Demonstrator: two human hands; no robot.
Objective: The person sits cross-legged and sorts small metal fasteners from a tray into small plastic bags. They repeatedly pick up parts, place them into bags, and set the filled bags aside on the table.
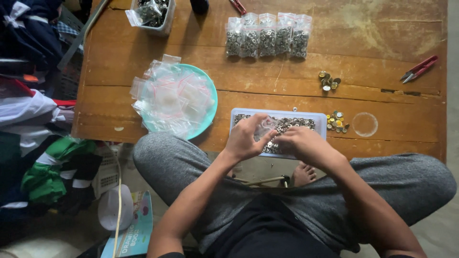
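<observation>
Now both hands (275, 138) on small bag (264, 128)

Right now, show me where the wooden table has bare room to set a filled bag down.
Bare wood lies at the far right, between the filled bags and the red snips, and in the strip between those bags and the tray. It is crowded around the teal plate of empty bags and at the tray beneath both hands.

worn wood table (143, 57) – glossy plastic bags (174, 98)
</observation>
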